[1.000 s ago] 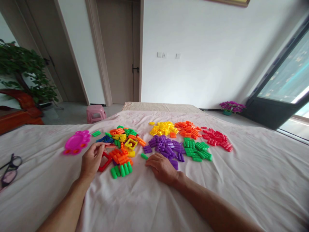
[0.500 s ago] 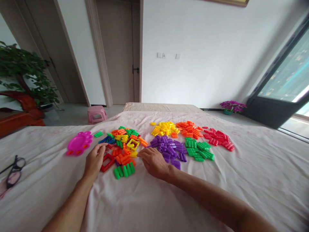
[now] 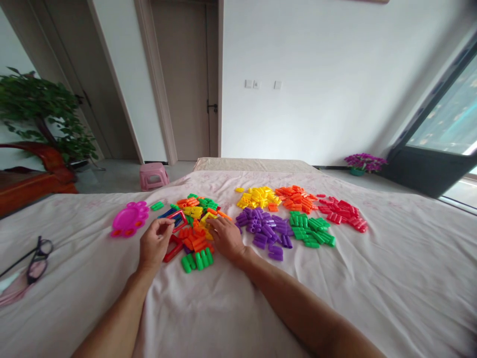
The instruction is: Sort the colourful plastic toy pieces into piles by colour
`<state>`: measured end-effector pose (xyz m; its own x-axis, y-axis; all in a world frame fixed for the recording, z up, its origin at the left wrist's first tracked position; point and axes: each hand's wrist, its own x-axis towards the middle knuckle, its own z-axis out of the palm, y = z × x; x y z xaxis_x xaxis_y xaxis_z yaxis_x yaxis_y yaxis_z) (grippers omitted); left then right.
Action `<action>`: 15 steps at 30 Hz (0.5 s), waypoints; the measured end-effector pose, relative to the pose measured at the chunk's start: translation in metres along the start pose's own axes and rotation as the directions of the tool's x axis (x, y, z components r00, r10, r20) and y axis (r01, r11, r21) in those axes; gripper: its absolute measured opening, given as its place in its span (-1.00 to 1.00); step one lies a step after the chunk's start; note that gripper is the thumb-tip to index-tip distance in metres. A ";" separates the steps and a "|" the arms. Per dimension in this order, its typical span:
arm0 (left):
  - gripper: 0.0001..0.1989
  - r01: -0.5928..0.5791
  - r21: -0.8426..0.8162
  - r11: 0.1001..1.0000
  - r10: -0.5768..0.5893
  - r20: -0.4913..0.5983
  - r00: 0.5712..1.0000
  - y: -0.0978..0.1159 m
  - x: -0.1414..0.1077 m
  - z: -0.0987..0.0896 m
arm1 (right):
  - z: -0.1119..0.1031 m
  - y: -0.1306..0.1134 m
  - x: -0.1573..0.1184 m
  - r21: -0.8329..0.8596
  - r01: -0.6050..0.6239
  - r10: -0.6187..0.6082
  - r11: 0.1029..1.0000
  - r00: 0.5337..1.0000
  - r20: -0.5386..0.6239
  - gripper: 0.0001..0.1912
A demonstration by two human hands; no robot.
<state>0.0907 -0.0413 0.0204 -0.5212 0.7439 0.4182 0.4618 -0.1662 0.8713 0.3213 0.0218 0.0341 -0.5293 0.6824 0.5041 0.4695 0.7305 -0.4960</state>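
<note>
My left hand [image 3: 154, 243] is closed, thumb and fingers pinching the edge of a red square frame piece [image 3: 182, 215] that stands tilted at the left of a mixed pile. Another red frame piece [image 3: 172, 252] lies below it, beside my wrist. My right hand [image 3: 228, 239] reaches into the same pile from the right, its fingers bent down on a yellow square frame piece [image 3: 207, 217] and partly covering it. Around both hands lie orange toy blocks [image 3: 196, 241], green toy blocks [image 3: 203, 258] and a few blue ones.
Sorted heaps lie to the right: purple blocks [image 3: 263, 226], yellow blocks [image 3: 259, 197], orange blocks [image 3: 296, 199], green blocks [image 3: 313, 231] and red blocks [image 3: 343, 213]. A pink paw-shaped plate [image 3: 128, 219] and glasses [image 3: 39, 258] rest on the left of the cloth [image 3: 238, 308].
My right hand has moved left, from the pile's right edge onto the yellow frame piece. The red frame piece at my left fingertips is now tilted up. The view has shifted slightly.
</note>
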 end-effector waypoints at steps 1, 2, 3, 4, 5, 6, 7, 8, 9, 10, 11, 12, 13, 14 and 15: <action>-0.66 -0.011 -0.050 0.999 0.010 -0.016 1.000 0.005 -0.001 0.002 | -0.001 0.001 -0.001 0.140 -0.041 0.053 0.989 0.996 -0.077 -0.72; -0.66 -0.005 -0.105 0.994 0.002 -0.025 1.000 0.011 -0.003 0.004 | -0.002 0.001 -0.001 0.317 -0.074 0.124 0.946 0.983 -0.139 -0.71; -0.63 0.009 -0.147 0.989 -0.012 -0.022 1.000 0.016 -0.004 0.006 | -0.003 0.000 0.000 0.506 -0.095 0.206 0.857 0.964 -0.167 -0.68; -0.58 0.027 -0.168 0.985 -0.029 -0.013 0.999 0.021 -0.005 0.008 | -0.004 -0.001 0.000 0.678 -0.108 0.285 0.727 0.946 -0.155 -0.65; -0.51 0.045 -0.181 0.982 -0.045 0.002 0.999 0.025 -0.006 0.011 | -0.005 -0.003 0.001 0.811 -0.121 0.347 0.572 0.932 -0.106 -0.63; -0.44 0.061 -0.188 0.980 -0.058 0.023 0.998 0.028 -0.006 0.012 | -0.006 -0.005 0.002 0.898 -0.143 0.383 0.416 0.923 -0.031 -0.61; -0.38 0.076 -0.199 0.977 -0.067 0.051 0.996 0.030 -0.007 0.013 | -0.007 -0.008 0.003 0.946 -0.171 0.397 0.275 0.917 0.050 -0.59; -0.35 0.092 -0.217 0.972 -0.075 0.087 0.993 0.032 -0.007 0.015 | -0.008 -0.011 0.004 0.967 -0.198 0.395 0.158 0.911 0.122 -0.58; -0.33 0.109 -0.241 0.964 -0.079 0.131 0.988 0.033 -0.008 0.015 | -0.009 -0.013 0.004 0.973 -0.221 0.384 0.061 0.905 0.181 -0.57; -0.33 0.128 -0.266 0.955 -0.082 0.178 0.981 0.035 -0.009 0.016 | -0.010 -0.015 0.005 0.971 -0.240 0.367 -0.015 0.902 0.229 -0.57; -0.32 0.149 -0.288 0.946 -0.084 0.225 0.971 0.036 -0.010 0.017 | -0.010 -0.016 0.005 0.964 -0.255 0.349 -0.071 0.899 0.264 -0.56; -0.31 0.168 -0.306 0.937 -0.085 0.265 0.960 0.038 -0.011 0.018 | -0.010 -0.017 0.005 0.959 -0.263 0.336 -0.108 0.898 0.284 -0.57; -0.30 0.185 -0.322 0.929 -0.088 0.293 0.952 0.040 -0.012 0.019 | -0.010 -0.016 0.005 0.955 -0.268 0.327 -0.130 0.897 0.296 -0.57; -0.27 0.201 -0.333 0.921 -0.095 0.310 0.946 0.042 -0.014 0.020 | -0.010 -0.016 0.005 0.952 -0.271 0.322 -0.141 0.897 0.303 -0.59; -0.25 0.216 -0.343 0.914 -0.103 0.318 0.942 0.044 -0.015 0.021 | -0.009 -0.014 0.005 0.950 -0.275 0.322 -0.147 0.895 0.309 -0.60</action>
<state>0.1340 -0.0456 0.0470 -0.3104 0.9243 0.2223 0.0635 -0.2131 0.9750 0.3183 0.0146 0.0499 -0.5409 0.8379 0.0736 -0.5949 -0.3193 -0.7376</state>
